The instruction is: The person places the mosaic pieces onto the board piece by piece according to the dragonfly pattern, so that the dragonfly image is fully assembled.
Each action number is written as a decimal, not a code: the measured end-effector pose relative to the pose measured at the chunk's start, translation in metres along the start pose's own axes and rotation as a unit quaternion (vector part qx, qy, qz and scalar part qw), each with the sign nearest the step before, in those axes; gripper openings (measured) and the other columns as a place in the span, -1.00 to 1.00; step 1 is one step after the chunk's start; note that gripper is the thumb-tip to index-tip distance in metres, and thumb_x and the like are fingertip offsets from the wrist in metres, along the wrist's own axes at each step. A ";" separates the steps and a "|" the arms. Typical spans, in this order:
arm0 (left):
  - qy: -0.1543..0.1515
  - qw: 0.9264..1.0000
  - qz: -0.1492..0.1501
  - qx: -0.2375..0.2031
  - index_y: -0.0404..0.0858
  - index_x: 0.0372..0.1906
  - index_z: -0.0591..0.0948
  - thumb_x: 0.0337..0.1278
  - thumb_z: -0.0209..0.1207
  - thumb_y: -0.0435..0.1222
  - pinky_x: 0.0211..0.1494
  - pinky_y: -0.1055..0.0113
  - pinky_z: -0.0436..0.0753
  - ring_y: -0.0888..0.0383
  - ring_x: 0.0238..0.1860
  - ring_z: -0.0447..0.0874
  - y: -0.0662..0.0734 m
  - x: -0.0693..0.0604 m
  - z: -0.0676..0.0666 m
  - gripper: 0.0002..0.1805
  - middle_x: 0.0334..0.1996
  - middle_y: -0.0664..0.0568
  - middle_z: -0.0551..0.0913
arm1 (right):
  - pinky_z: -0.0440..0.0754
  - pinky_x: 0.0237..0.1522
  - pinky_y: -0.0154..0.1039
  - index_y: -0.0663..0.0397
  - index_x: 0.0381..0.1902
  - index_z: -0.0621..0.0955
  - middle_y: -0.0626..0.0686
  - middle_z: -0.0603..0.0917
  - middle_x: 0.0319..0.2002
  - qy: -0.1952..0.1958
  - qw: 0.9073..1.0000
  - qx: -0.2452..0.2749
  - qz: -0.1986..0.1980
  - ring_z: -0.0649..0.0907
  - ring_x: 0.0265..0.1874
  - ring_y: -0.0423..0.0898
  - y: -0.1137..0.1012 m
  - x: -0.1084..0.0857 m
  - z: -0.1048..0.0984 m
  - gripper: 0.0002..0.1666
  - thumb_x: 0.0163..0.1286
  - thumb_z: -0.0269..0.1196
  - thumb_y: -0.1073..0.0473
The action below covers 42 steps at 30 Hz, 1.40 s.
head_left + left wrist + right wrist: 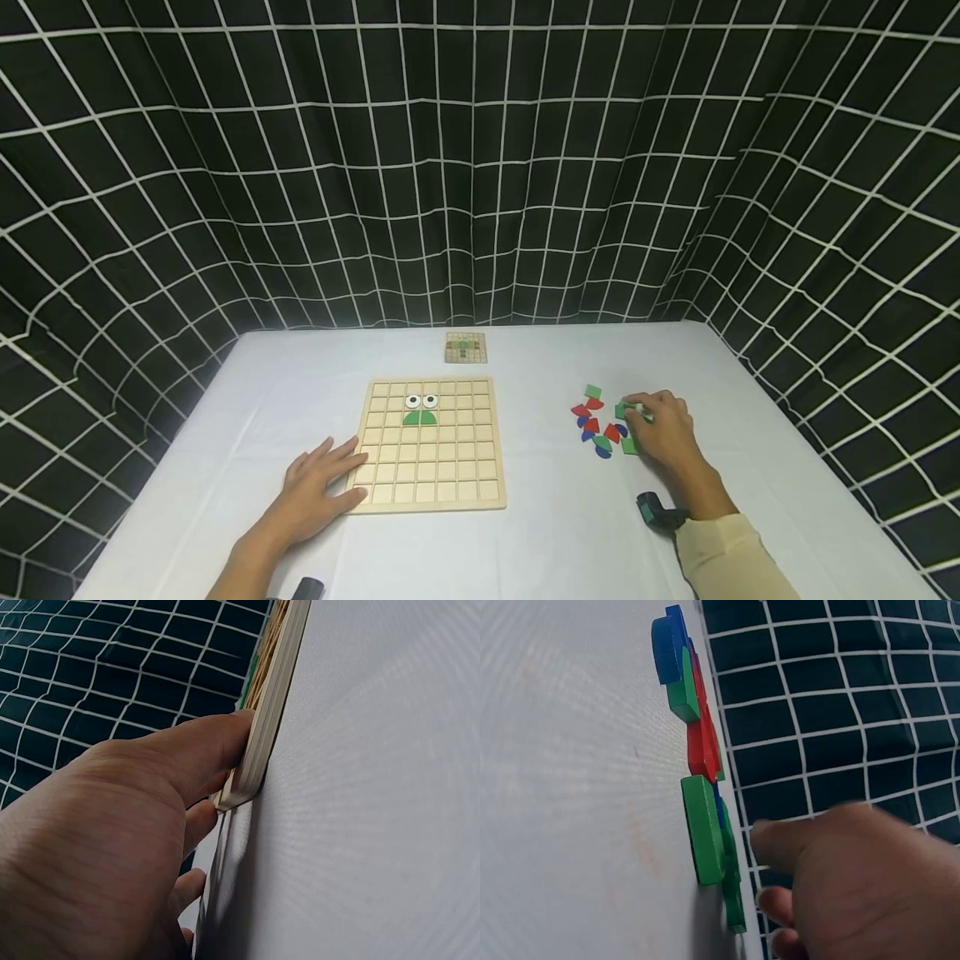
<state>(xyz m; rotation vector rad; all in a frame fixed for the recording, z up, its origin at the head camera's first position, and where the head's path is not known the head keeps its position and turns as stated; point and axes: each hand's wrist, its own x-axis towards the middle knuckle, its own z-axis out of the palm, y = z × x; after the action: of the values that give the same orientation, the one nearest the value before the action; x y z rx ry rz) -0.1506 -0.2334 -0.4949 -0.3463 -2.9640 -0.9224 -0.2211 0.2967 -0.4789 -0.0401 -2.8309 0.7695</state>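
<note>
Head view: even, soft light; white cloth-covered tabletop (573, 533) bright, black curtain with white grid lines (495, 183) dark. Wide-angle distortion: grid lines bow toward frame edges. Small square patterned wooden card (466, 348) too small, soft for fine detail. Left-wrist view: dimmer, cloth greyish with faint fanning ripples; dark shadow below corner of pale square wooden grid board (262, 735). Right-wrist view: similar ripples; shadow below flat green block (703, 832); bare right hand (870, 885) slightly soft.

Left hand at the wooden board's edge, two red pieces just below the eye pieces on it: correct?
Not red: the head view shows two green pieces just below the eye pieces. The left hand is indeed at the edge of the wooden board.
</note>
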 end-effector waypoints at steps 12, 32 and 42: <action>0.002 1.000 0.007 0.003 -0.05 0.20 0.58 0.00 0.32 0.08 0.39 -0.21 -0.23 -0.16 0.44 -0.01 -0.001 0.000 0.001 -0.38 0.38 0.04 0.32 | 0.39 -0.09 0.23 0.03 0.16 0.60 0.31 0.43 -0.02 -0.044 0.998 -0.052 0.000 0.36 -0.04 0.26 0.002 0.002 0.003 -0.55 0.31 0.29 0.12; 0.003 1.000 0.009 0.001 -0.06 0.20 0.59 0.01 0.33 0.05 0.39 -0.21 -0.24 -0.17 0.44 -0.01 -0.001 0.000 0.001 -0.39 0.39 0.02 0.32 | 0.38 -0.14 0.17 -0.03 0.07 0.66 0.18 0.44 -0.12 -0.052 0.996 -0.057 -0.048 0.37 -0.11 0.17 0.003 0.000 0.004 -0.64 0.32 0.29 0.10; 0.001 1.000 0.005 0.003 -0.06 0.20 0.58 0.02 0.33 0.06 0.39 -0.20 -0.24 -0.16 0.45 -0.02 -0.001 0.000 0.001 -0.39 0.39 0.02 0.31 | 0.38 -0.05 0.21 0.28 -0.05 0.66 0.23 0.51 -0.10 -0.005 0.999 0.005 -0.053 0.42 -0.06 0.19 0.006 -0.001 0.006 -0.72 0.46 0.13 0.21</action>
<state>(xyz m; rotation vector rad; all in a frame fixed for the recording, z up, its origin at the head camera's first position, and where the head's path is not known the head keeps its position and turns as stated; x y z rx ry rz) -0.1504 -0.2336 -0.4957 -0.3607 -2.9599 -0.9132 -0.2219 0.2986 -0.4869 0.1140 -2.8130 0.7625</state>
